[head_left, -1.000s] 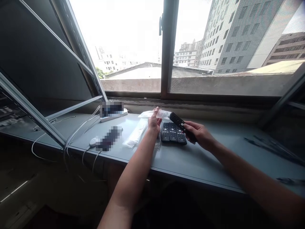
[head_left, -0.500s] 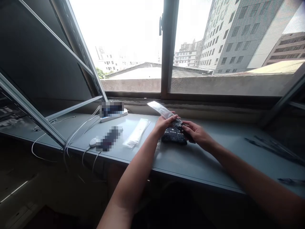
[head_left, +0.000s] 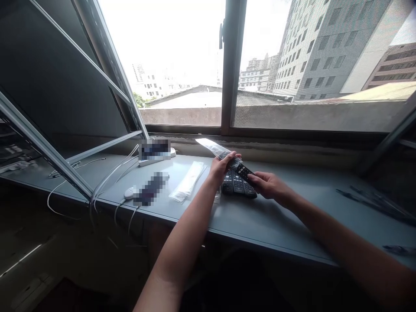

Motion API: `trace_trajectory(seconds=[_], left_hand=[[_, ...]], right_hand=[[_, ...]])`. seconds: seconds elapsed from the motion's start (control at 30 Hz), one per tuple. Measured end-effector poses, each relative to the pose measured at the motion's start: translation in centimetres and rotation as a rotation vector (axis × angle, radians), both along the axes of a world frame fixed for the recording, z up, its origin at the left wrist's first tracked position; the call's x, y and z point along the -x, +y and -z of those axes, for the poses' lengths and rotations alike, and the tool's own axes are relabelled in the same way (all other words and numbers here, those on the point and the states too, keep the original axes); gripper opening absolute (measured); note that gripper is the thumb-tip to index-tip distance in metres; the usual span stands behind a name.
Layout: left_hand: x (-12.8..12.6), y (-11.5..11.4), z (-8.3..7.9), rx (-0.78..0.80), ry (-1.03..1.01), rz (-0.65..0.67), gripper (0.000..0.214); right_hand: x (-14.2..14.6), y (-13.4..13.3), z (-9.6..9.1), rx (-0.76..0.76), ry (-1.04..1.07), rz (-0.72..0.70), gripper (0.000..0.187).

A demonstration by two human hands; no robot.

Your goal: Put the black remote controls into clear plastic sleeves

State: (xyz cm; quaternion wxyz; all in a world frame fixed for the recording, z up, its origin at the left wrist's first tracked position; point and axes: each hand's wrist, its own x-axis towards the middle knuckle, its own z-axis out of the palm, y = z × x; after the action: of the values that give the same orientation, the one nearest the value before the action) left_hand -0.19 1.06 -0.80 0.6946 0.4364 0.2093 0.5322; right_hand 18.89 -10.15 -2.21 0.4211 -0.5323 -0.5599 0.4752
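A clear plastic sleeve (head_left: 212,147) is gripped in my left hand (head_left: 222,164), its flat end sticking out to the upper left. My right hand (head_left: 266,184) is closed on the lower end of a black remote control (head_left: 243,172). The remote's upper end sits in the sleeve's mouth, and its keys face up. Below both hands, several more black remotes (head_left: 238,187) lie side by side on the grey table. Left of my forearm rests a stack of clear plastic sleeves (head_left: 188,182).
Two blurred-out items lie on the left, one by a white power strip (head_left: 173,152), the other beside a round white charger (head_left: 129,193). White cables (head_left: 97,190) hang over the table edge (head_left: 292,251). A metal frame (head_left: 45,147) leans at left; dark cables (head_left: 373,201) lie at right.
My left hand and the sleeve have shifted slightly to the left and up. More of the remote's keys now show between my hands.
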Motion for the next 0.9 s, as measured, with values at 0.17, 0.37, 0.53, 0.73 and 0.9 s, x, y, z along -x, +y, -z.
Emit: trace_trajectory(seconds=[0.17,0.37,0.53,0.73,0.9], left_hand=[[-0.2,-0.8,0.4,-0.092,0.061,0.139,0.039],[-0.1,-1.4,0.1,-0.105,0.105,0.237,0.048],[0.1,-0.5,0.0,-0.042,0.081,0.119,0.055],[-0.4,0.0,0.2,0.059,-0.104,0.103,0.047],[-1.2,-1.0,0.4,0.056,-0.158,0.224,0.047]], right_hand=[[0.6,-0.5,-0.3,0.044,0.067,-0.045,0.068],[1.5,-1.1,-1.2,0.006,0.108,-0.048,0.072],[1.2,-1.0,-1.1,-0.023,0.066,-0.055,0.071],[1.2,-1.0,-0.7,-0.03,0.016,-0.109,0.062],[1.8,-1.0,-0.6,-0.022,0.056,-0.084,0.065]])
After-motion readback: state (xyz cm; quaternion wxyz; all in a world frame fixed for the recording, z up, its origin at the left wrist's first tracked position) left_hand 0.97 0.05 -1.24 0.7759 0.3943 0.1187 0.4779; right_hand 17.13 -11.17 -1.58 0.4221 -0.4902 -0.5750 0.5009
